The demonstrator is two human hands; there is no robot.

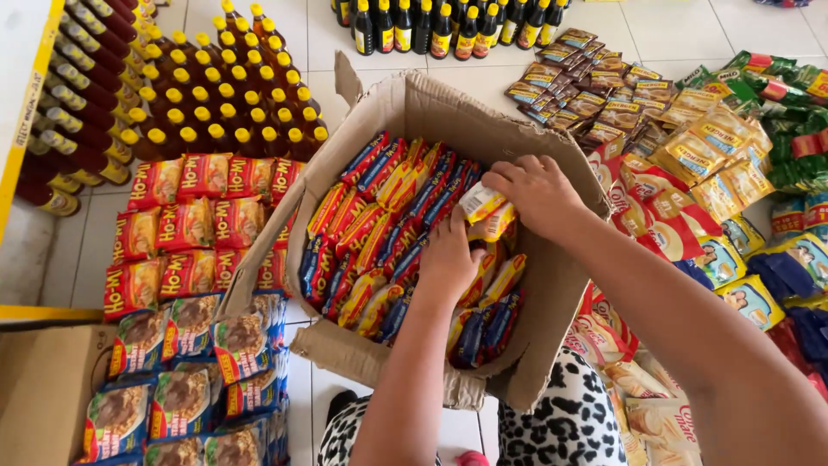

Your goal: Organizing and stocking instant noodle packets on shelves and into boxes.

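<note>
Open cardboard box [552, 285] at centre frame, resting on the tiled floor [673, 26] in front of black-and-white spotted trousers [569, 423], flaps spread outward. Inside, tightly packed rows of red, yellow and blue snack packets [379, 224] standing on edge, filling the box from the far-left corner to the near-right wall. Right hand [536, 192] over the far-right part of the box, fingers closed on a small bundle of yellow-and-white sachets [485, 211] lifted just above the packed rows. Left hand [448, 259] just beside and below it, pressed palm-down among the packets, fingertips hidden between them; grip on any one packet not discernible. Both hands close together, nearly touching at the bundle. Left of the box, red-and-yellow noodle packets [190, 229] laid flat in overlapping rows, and nearer the camera a block of blue-edged noodle packets [185, 388] picturing a brown dish. Beyond these, ranks of brown bottles with yellow caps [228, 95], upright on the floor. Along the far edge, dark bottles with yellow caps [440, 30]. Right of the box, brown sachets [586, 91], yellow sachets [707, 155], green packets [789, 112] and red-and-white pouches [647, 207], loosely heaped. At lower left, the corner of a second cardboard carton [43, 388].
</note>
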